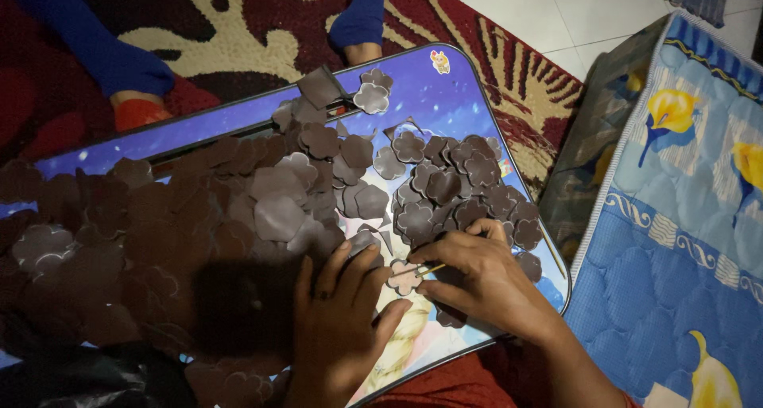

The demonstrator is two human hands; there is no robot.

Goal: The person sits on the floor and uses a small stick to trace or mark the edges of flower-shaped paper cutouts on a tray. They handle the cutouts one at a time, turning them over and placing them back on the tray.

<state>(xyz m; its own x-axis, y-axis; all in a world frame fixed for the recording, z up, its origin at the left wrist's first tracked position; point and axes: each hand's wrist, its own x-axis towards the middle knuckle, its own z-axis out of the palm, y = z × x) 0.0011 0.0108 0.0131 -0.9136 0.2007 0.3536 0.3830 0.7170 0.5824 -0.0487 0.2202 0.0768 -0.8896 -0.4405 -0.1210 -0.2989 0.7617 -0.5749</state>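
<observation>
A low desk (469,74) with a rounded corner and a glossy blue printed top lay tilted across the view, its dark rim running from 12 o'clock down to 4 o'clock. Its left and middle parts were buried under a heap of flat, matte brown petal-shaped cutouts (262,193) with scalloped edges; bare surface showed only along the upper edge at 1 o'clock and near the lower rim at 6 o'clock.

At 6 o'clock the left hand (338,328) rested on the desk, its fingers loosely curled and pressing down beside one petal cutout (403,278) that lay pale against the print. Just right of it, the right hand (477,277) pinched a thin pale stick (420,270) between thumb and fingers, the stick's tip touching that cutout. A second cluster of darker flower shapes (457,189) lay at 1 o'clock from the hands, reaching almost to the desk's right rim.

A patterned red and cream rug (524,82) showed beyond the desk, with another person's blue-sleeved limbs at 11 (103,54) and 12 o'clock. At 3 o'clock a quilted blue mattress (675,241) with yellow flowers stood close beside the desk's right edge, leaving a narrow gap.
</observation>
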